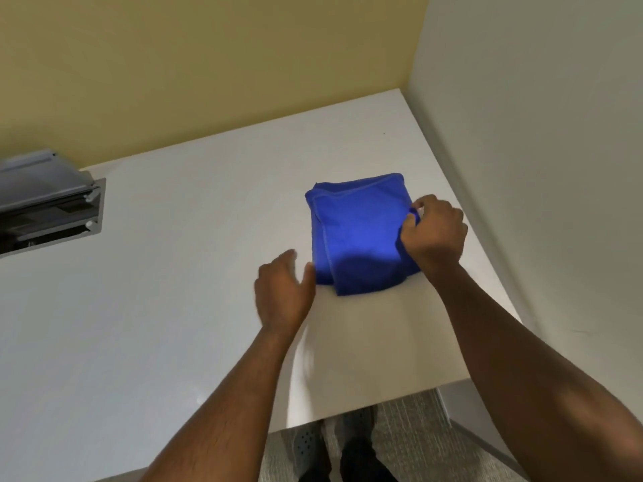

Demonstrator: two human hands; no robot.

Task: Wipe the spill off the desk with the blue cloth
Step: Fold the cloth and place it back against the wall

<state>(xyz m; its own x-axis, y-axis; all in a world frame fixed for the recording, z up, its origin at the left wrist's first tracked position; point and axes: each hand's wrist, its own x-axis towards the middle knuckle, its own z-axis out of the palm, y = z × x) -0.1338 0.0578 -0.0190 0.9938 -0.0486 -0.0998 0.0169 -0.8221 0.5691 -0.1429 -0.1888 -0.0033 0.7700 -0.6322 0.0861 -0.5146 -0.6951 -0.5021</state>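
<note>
A folded blue cloth (358,234) lies flat on the white desk (195,259), toward its right side. My right hand (435,231) pinches the cloth's right edge between thumb and fingers. My left hand (283,290) hovers just off the cloth's near left corner, fingers apart, thumb close to the fabric, holding nothing. I cannot make out any spill on the desk surface.
An open grey cable hatch (48,203) is set into the desk at the far left. A yellow wall runs behind the desk and a pale wall (542,168) borders its right side. My shoes (334,447) stand on carpet below the desk's front edge.
</note>
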